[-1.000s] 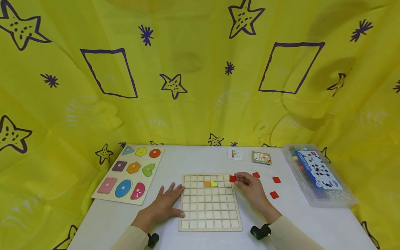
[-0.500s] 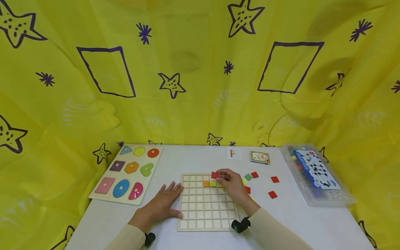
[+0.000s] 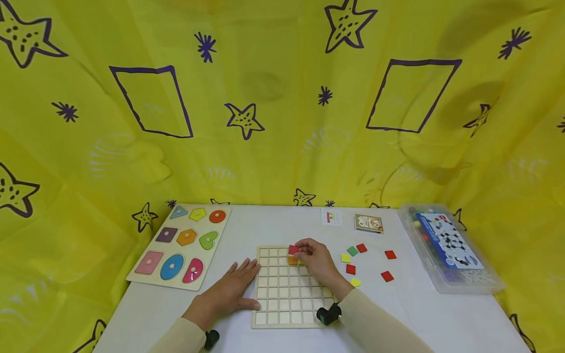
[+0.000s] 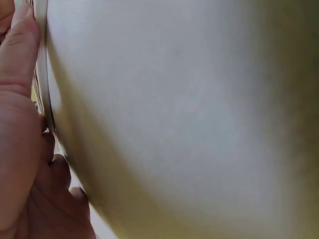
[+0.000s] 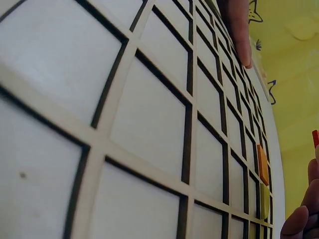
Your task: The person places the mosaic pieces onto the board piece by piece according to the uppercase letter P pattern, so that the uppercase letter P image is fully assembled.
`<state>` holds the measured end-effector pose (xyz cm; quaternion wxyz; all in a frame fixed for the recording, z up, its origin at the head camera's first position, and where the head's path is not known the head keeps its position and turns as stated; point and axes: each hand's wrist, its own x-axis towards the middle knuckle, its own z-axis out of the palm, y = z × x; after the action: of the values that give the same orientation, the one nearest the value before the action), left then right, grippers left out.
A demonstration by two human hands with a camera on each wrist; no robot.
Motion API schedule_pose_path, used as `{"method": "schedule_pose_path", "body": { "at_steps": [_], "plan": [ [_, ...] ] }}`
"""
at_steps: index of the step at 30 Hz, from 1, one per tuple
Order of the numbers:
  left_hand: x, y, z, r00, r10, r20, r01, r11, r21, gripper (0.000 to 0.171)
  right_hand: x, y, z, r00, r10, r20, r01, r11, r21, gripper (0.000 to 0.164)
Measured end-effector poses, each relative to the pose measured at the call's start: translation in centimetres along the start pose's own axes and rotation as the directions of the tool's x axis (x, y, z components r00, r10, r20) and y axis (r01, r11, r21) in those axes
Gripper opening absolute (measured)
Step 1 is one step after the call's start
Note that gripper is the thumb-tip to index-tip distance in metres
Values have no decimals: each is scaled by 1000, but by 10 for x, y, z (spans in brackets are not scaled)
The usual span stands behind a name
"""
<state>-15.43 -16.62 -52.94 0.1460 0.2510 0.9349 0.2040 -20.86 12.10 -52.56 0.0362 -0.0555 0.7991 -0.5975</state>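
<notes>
A wooden grid board lies on the white table. My left hand rests at its left edge, fingers spread, with fingertips and thumb touching the frame. Near the board's far edge, my right hand pinches a small red square tile between thumb and fingers. The red tile shows only at the edge of the right wrist view, raised above the board. Beneath it, an orange tile sits in a cell beside a yellow tile. In the left wrist view, the thumb lies along the board's side.
Right of the board lie several red tiles, a green tile and yellow tiles. Farther back are a printed grid card and a card box. A clear plastic case stands right, a shape puzzle left.
My right hand has carried the red tile leftward along the board's far edge, from its right corner to above the orange tile. Tiles it covered on the table now show. The left hand stays put.
</notes>
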Motion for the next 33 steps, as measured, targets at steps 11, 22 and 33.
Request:
{"method": "schedule_pose_path", "body": {
  "at_steps": [11,22,33],
  "plan": [
    [-1,2,-2,1000,-3,4,3,1000,-4,108,5,0,9,1000,-5,7,5,1000,-1,16],
    [-3,6,-3,1000,-13,7,14,999,-29,108,7,0,17,999,-38,5,38,998,-42,16],
    [0,1,0,1000,-10,1,10,999,-32,108,8,0,19,998,-46,45,51,991,-127,16]
  ]
}}
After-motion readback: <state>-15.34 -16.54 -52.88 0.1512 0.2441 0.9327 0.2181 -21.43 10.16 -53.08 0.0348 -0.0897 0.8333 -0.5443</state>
